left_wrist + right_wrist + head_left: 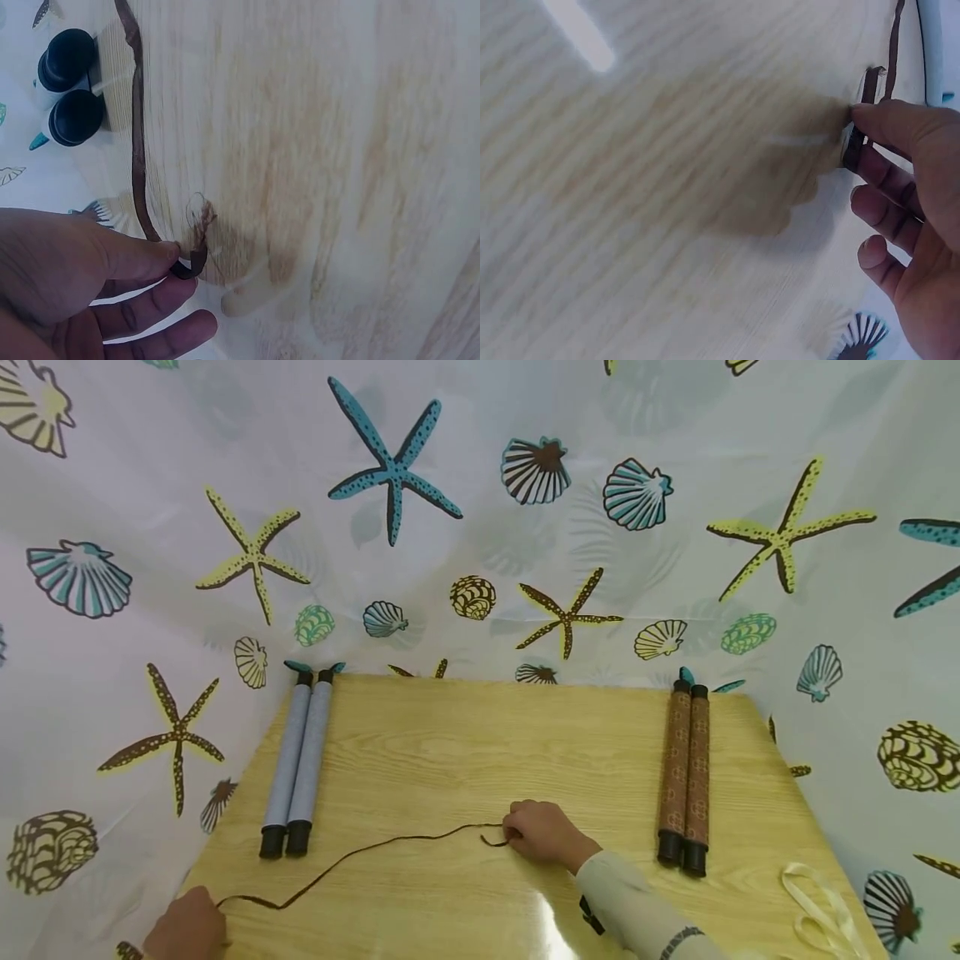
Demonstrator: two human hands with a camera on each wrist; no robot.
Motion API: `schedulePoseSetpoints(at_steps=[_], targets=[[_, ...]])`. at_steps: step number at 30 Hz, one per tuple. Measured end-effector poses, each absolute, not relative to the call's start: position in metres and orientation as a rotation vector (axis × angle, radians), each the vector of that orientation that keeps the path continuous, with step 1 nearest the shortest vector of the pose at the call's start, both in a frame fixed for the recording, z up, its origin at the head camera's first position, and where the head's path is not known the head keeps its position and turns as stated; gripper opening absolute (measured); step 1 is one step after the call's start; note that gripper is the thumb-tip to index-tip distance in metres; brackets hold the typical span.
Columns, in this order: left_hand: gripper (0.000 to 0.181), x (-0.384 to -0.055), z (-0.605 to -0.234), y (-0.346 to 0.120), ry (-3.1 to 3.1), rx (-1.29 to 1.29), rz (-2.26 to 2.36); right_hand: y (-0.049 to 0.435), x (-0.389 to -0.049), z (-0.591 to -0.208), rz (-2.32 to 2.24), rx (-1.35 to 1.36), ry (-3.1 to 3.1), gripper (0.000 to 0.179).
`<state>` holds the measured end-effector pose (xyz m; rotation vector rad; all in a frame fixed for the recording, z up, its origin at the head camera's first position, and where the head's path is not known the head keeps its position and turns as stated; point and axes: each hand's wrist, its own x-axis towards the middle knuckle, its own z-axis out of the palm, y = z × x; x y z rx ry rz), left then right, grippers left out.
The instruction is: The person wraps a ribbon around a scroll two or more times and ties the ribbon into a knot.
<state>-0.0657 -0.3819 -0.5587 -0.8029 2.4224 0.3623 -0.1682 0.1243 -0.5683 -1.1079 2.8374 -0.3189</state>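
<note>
Brown ribbon (pixel 138 127) runs in a loose, wavy line from the left hand (pixel 187 925) to the right hand (pixel 543 832), over the near half of a wood-grained table (pixel 487 735); whether it touches the wood along its whole length I cannot tell. Farthest left, white cloth (pixel 465 393) printed with starfish and shells rises beside the table, and it continues behind the table and along the right side; at the near left edge the left hand pinches the ribbon between thumb and forefinger, close to a frayed end that pokes out past the fingertips, while the other visible fingers stand apart from it. Beyond that hand, two grey-blue rolls (pixel 310 758) with black end caps lie side by side, pointing away from the person; the ribbon passes to the right of their near ends. Right of the middle, the right hand clamps the ribbon between thumb and forefinger, its remaining fingers loosely bent; a short tail of ribbon curls out on that hand's left side. A pale sleeve (pixel 626 893) covers the right forearm; farther right, two brown patterned rolls (pixel 697 768), also black-capped, lie together; nearer the right edge, a cream ribbon (pixel 832 906) rests in loose loops on the table.
</note>
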Motion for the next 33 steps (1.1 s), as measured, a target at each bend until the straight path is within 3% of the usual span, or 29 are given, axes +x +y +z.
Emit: schedulePoseSetpoints(at_steps=[6,19,33], targets=[[0.007,-0.073,-0.562,-0.373,2.437,-0.843,0.302,0.156,-0.181,-0.565,-0.313,-0.994,2.888,0.011],[0.025,-0.09,-0.563,-0.354,2.535,-0.677,0.369,0.206,-0.197,-0.568,-0.364,-0.894,3.021,0.013],[0.025,-0.088,-0.562,-0.334,2.629,-0.555,0.469,0.241,-0.202,-0.568,-0.22,-0.881,3.033,0.022]])
